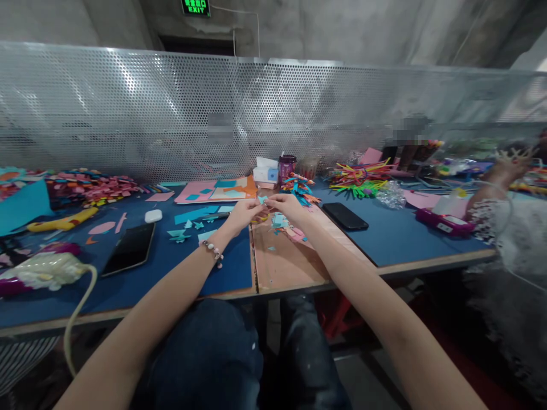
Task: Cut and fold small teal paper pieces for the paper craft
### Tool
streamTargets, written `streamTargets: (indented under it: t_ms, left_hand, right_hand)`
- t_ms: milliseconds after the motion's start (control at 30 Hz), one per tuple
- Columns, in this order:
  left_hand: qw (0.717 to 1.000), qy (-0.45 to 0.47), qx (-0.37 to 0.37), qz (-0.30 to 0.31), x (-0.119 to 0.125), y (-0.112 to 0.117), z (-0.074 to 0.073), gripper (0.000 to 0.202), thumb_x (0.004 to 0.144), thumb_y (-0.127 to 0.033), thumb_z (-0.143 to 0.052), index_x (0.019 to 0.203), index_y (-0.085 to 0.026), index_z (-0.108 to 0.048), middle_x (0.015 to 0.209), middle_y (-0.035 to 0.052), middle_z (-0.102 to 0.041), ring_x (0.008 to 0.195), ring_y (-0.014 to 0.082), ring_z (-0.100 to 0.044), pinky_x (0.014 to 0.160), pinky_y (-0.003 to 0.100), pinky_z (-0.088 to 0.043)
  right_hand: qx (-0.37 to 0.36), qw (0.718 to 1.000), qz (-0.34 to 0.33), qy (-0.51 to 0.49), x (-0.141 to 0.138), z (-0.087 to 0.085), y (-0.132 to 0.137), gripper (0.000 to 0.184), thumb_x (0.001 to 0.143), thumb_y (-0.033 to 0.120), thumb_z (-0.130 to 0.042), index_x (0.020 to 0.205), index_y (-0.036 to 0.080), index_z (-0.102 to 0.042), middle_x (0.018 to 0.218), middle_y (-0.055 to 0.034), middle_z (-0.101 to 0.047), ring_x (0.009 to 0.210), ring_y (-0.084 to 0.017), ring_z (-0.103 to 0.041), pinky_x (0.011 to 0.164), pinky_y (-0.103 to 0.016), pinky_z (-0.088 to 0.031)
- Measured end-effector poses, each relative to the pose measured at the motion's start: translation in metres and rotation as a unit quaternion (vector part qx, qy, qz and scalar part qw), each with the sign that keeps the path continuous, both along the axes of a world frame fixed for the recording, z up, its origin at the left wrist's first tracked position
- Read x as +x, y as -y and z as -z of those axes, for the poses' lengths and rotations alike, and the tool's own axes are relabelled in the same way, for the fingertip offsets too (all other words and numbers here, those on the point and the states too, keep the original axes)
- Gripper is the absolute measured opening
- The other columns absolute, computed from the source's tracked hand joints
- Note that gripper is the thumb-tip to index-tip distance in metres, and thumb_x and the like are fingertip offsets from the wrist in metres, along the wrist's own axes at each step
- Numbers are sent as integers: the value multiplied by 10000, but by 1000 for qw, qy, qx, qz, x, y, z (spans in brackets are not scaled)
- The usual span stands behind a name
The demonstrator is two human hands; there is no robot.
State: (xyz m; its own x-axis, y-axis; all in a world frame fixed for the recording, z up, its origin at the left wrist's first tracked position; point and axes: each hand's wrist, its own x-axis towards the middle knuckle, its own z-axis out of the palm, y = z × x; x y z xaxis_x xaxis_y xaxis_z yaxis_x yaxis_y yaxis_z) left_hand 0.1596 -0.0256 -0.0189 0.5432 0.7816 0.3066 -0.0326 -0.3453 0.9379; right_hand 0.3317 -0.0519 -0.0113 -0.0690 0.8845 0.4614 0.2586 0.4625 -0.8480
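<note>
My left hand [245, 215] and right hand [288, 206] meet over the middle of the tabletop [294, 265], a paper piece [262, 200] right between them! Paper scraps [281, 221] lie below my right hand. Over on the left, here's a phone [129, 249], an earbud case [153, 216] just beyond it, a glue gun [43, 270] farther left, a heap of cuttings [89, 185] behind. Swing right: a second phone [345, 216], then a second glue gun [444, 222] beside someone's sleeve [485, 222]. And at the back, left to right, paper sheets [196, 192], tissue box [265, 174], cup [286, 167], all before the partition [171, 114].
</note>
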Motion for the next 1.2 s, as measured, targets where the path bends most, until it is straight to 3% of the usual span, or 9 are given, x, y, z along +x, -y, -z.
streamTargets:
  t_ms: [500,633,867,1067,1200]
  left_hand:
    - [1000,4,1,1,-1,1,0,292,721,-413,-642,774,-127,-612,879,104,-679,794,181,-646,701,297,-503]
    - [1000,20,-5,4,0,2,0,282,722,-410,-639,760,-133,-598,871,91,-678,784,175,-644,715,306,-505]
    - [999,42,-11,8,1,6,-4,257,715,-388,-642,764,-139,-604,755,50,-660,724,150,-629,722,300,-503]
    - [999,26,19,-8,1,11,-6,232,718,-364,-626,760,-137,-622,769,51,-661,706,144,-619,699,274,-496]
    - [999,21,32,-2,2,13,-7,230,722,-356,-611,764,-132,-637,787,53,-664,717,139,-613,702,260,-485]
  right_hand:
    - [-43,997,-28,-65,-3,-3,4,320,619,396,-703,757,107,-692,709,-47,-659,661,-132,-574,663,-272,-462]
    - [-38,997,-4,-74,-2,-3,3,303,601,381,-719,727,107,-689,699,-42,-656,653,-125,-562,659,-265,-445]
    - [-77,984,-56,-153,-4,-5,4,398,635,499,-691,770,125,-667,771,-62,-653,676,-131,-584,654,-260,-465]
    - [-38,997,-21,-59,-8,-9,12,371,601,477,-715,692,124,-646,663,-18,-608,632,-108,-527,596,-229,-407]
    - [-24,997,13,-69,-8,-9,12,383,572,498,-715,604,132,-607,592,7,-566,567,-96,-479,559,-237,-374]
